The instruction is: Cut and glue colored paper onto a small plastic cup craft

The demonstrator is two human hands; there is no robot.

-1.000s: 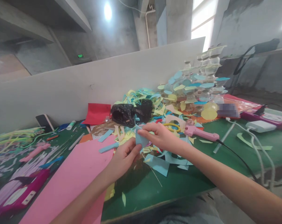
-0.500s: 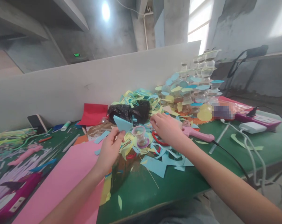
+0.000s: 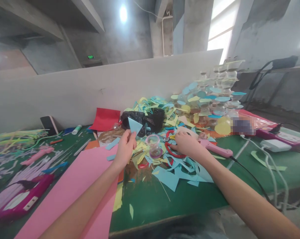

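A folded-looking light blue paper piece (image 3: pixel 135 126), pointed at one corner, is pinched upright between the thumb and fingers of my left hand (image 3: pixel 125 148). My right hand (image 3: pixel 187 144) is closed on the red-handled scissors (image 3: pixel 174 153); its fingers cover part of the handles, and the blades point left. Between both hands stands a clear plastic cup-shaped piece (image 3: pixel 154 143) with a narrow waist and a pinkish-purple rim. Yellow and blue paper scraps (image 3: pixel 168 176) lie around and under it. Just right of my right hand rests a pink hot glue gun (image 3: pixel 218 148).
Stacked clear cups with paper discs (image 3: pixel 220 99) rise at the back right. A black plastic bag (image 3: pixel 153 120) sits behind the cup, before a white partition (image 3: pixel 72 96). Pink paper (image 3: pixel 90 179) covers the left front. Cables (image 3: pixel 269 166) trail off the right side of the green table (image 3: pixel 164 212).
My right hand has lowered and closed on the scissors. My left hand has turned the blue paper more upright. The whole view has shifted slightly.
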